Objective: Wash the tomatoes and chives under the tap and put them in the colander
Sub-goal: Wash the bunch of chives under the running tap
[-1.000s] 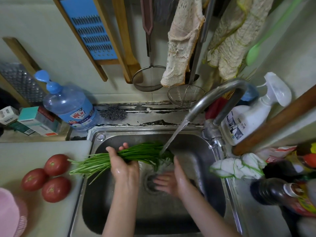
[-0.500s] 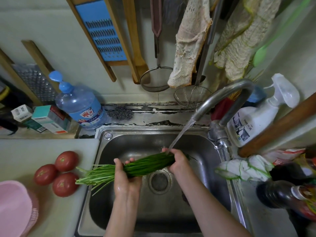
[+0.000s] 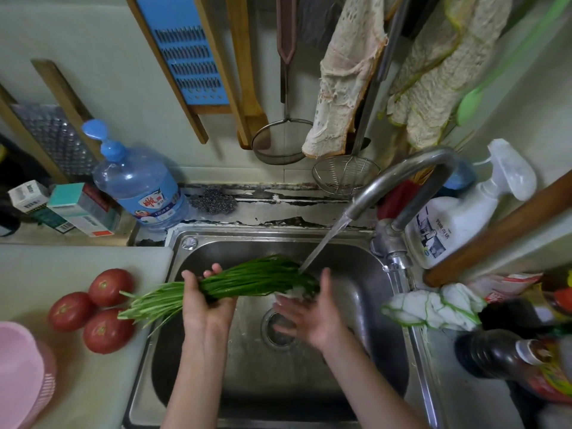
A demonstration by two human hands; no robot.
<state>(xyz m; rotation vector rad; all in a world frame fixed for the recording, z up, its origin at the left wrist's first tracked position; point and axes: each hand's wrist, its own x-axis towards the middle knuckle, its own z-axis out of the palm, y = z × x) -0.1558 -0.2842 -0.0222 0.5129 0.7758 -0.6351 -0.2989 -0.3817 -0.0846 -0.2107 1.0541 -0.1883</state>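
Left hand (image 3: 205,308) is grasping the chives (image 3: 257,277); right hand (image 3: 312,320), blurred, is seemingly hanging slack, spread, under their tips; 3 tomatoes (image 3: 106,331) are sitting leftward.

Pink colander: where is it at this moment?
In the head view the pink colander sits at the lower left edge, partly cut off, on the white board left of the sink, just below the three tomatoes.

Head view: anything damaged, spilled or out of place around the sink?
The pale ledge behind the stainless steel sink looks damaged: cracked and blackened along the wall, beside the grey wire scourer. Nothing looks spilled; the left hand grips the green chive bunch.
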